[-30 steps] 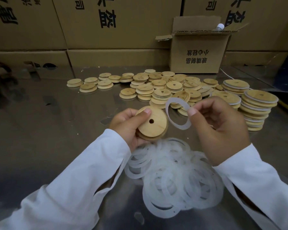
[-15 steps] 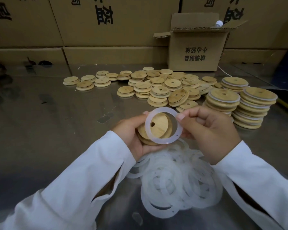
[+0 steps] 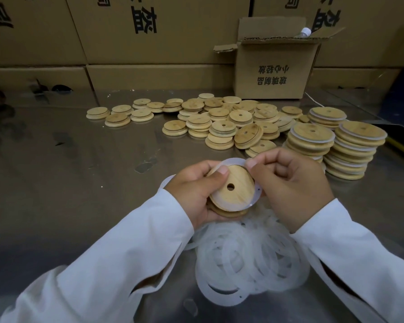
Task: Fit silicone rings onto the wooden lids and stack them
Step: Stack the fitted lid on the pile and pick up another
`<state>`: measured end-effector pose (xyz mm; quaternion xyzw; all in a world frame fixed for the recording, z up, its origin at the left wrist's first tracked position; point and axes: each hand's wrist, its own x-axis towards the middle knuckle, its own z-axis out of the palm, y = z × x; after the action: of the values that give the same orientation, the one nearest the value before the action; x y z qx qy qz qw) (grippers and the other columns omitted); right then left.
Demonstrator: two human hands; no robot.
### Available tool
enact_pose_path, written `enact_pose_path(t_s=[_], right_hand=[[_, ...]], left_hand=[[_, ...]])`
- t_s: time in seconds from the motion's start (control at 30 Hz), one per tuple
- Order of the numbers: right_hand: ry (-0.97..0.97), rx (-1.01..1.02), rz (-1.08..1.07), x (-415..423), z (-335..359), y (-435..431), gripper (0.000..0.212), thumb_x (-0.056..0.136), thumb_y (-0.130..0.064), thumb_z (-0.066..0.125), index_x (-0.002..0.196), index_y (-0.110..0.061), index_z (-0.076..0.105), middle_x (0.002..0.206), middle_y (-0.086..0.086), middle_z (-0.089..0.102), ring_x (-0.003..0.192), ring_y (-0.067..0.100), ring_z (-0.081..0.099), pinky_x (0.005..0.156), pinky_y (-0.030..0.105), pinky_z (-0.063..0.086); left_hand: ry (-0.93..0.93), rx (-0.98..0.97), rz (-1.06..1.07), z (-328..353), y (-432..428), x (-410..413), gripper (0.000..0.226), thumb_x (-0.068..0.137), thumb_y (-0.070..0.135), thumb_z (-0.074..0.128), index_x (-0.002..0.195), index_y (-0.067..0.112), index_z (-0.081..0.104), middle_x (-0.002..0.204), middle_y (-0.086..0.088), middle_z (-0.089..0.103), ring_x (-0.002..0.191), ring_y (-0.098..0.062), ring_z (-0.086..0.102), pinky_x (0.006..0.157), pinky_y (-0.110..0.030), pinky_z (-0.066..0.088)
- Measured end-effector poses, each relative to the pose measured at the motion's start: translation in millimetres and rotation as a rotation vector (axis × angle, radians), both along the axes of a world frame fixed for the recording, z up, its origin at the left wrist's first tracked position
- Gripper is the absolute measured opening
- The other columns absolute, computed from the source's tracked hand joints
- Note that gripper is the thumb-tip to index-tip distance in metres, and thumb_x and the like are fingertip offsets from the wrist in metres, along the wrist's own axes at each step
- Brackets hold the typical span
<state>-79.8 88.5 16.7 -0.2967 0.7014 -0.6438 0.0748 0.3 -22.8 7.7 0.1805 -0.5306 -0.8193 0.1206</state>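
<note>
Steel table (image 3: 56,171), wall of printed cartons (image 3: 149,31) behind it. Small open box (image 3: 273,73) sits back right, with a white bottle cap (image 3: 305,31) poking above its flap. Thin white cable (image 3: 313,101) runs beside the box.

Loose lids (image 3: 219,117) are spread across the far middle of the table. Some are single, some in low piles, one tilted against its neighbours. Right of them are two taller stacks (image 3: 357,148), with white rings showing between the wood layers.

Left hand (image 3: 196,190) grips one lid (image 3: 240,183) from the left, over the ring heap. Fingers are curled under it, thumb pressed on the top face near the far-left edge. Lid is tilted toward me, stepped side up, centre hole visible.

Ring (image 3: 254,201) lies around the raised step. It sits flat on the flange on the near and right sides. Its far arc shows above the wood between my thumb and right fingertips. Can't tell if that far part is seated.

Right hand (image 3: 294,183) pinches the ring at the lid's far-right edge. Thumb and forefinger are closed on it, other fingers curled in. Hands are close together across the lid.

Rings (image 3: 250,259) are heaped directly below my hands on the table, overlapping, translucent white. White sleeves (image 3: 103,264) come in from both bottom corners.
</note>
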Motion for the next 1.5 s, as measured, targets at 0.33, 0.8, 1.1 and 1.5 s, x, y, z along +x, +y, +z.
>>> enact_pose_path(t_s=[0.33,0.8,1.1,1.5], right_hand=[[0.011,0.015,0.026,1.0,0.2,-0.1,0.011,0.080,-0.019,0.063,0.068,-0.018,0.063,0.054,0.002,0.057,0.050,0.008,0.048,0.051,0.016,0.043],[-0.013,-0.067,0.074,1.8,3.9,0.0,0.014,0.081,-0.008,0.062,0.067,-0.011,0.061,0.050,-0.007,0.056,0.044,0.001,0.050,0.049,0.011,0.044],[-0.085,-0.068,0.179,-1.3,5.6,2.6,0.009,0.071,-0.020,0.067,0.062,-0.018,0.065,0.051,-0.006,0.059,0.047,0.002,0.053,0.054,0.013,0.046],[-0.198,-0.164,0.140,-1.4,5.3,4.0,0.028,0.043,-0.042,0.067,0.062,-0.021,0.069,0.055,-0.003,0.064,0.048,0.006,0.055,0.057,0.016,0.050]], left_hand=[[0.083,0.005,0.041,4.4,2.4,1.3,0.022,0.095,0.010,0.036,0.100,0.003,0.056,0.095,-0.020,0.061,0.086,-0.033,0.062,0.066,-0.049,0.053],[0.096,-0.380,0.246,1.3,0.5,2.7,0.015,0.093,0.015,0.049,0.096,0.018,0.064,0.104,-0.021,0.065,0.101,-0.039,0.061,0.084,-0.061,0.048],[0.175,-0.371,0.302,6.1,-1.0,5.0,0.021,0.095,0.009,0.042,0.097,0.010,0.063,0.101,-0.022,0.065,0.102,-0.041,0.060,0.090,-0.060,0.046],[0.253,-0.382,0.277,2.3,4.8,2.9,0.026,0.076,0.026,0.049,0.095,0.013,0.062,0.096,-0.014,0.067,0.098,-0.036,0.062,0.092,-0.059,0.046]])
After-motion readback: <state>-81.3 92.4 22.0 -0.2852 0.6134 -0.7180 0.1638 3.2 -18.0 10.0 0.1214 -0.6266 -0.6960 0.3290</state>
